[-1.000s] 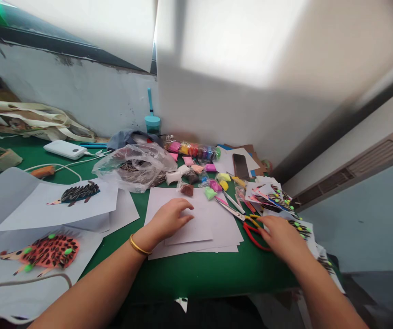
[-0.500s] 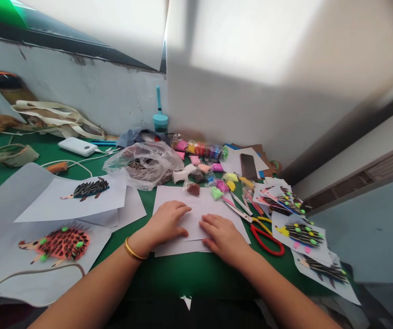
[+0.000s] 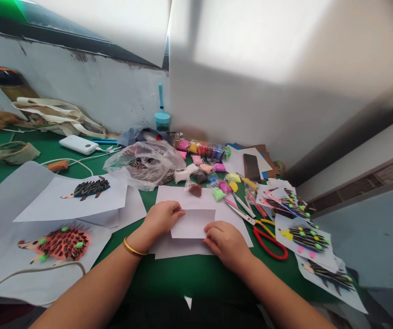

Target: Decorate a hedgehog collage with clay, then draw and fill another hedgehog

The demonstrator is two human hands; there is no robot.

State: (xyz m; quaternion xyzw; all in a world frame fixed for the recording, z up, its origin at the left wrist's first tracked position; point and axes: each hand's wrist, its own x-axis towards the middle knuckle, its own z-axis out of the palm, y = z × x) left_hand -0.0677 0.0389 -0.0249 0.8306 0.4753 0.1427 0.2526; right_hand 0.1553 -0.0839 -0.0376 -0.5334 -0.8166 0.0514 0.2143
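A small white sheet of paper is raised a little above larger white sheets in front of me. My left hand pinches its left edge between thumb and fingers; a gold bangle circles that wrist. At the small sheet's lower right edge, my right hand is closed, with curled fingertips gripping the paper. Just beyond the paper lies a bag of brown clay, near several small bags of coloured clay.
Red-and-yellow-handled scissors lie open at the right. Seed-covered hedgehog pictures overlap at the far right, and others lie left. Behind are a plastic bag of seeds, a white power bank and a phone.
Both hands were resting with spread fingers on the paper. Now their fingers have closed on the small sheet, which has come up off the larger sheets.
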